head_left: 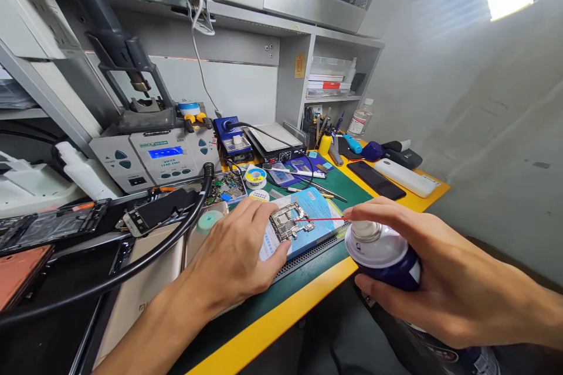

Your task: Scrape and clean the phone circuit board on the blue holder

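My right hand [444,281] is wrapped round a blue and white spray can [382,255], one finger over its top. The can's thin red straw [323,219] points left at a small circuit board [288,220]. The board lies on a blue pad [313,228] on the green mat [352,187]. My left hand [233,258] rests on the pad's left edge, fingers curled against the board's near side and pinning it down.
A grey rework station [153,158] with a blue display stands at the back left, its black hose [132,263] curving across the bench. Solder reels [255,176], tweezers, a black phone [376,180], a white power bank [407,177] and a bottle [360,118] crowd the yellow-edged bench [281,316].
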`<state>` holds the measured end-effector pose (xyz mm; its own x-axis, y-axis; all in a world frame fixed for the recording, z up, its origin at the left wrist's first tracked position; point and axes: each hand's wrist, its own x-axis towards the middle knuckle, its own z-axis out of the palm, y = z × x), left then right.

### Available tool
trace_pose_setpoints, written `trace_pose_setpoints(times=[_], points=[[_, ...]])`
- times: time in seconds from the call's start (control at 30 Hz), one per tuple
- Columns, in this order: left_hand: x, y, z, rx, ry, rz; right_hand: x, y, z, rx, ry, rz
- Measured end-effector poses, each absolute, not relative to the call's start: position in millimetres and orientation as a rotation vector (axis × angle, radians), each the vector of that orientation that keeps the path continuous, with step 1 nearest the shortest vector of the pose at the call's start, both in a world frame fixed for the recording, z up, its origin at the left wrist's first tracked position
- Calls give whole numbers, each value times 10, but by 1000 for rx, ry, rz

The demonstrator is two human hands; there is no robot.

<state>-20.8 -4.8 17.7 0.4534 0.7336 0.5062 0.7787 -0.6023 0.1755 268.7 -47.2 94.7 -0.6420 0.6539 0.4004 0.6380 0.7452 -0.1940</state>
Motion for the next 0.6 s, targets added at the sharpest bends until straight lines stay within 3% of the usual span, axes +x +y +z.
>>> trace_pose_setpoints(times=[0.6], points=[[-219,-55,156,-2631,-1381,-816,2704,-438,911,-963,-2468,44]])
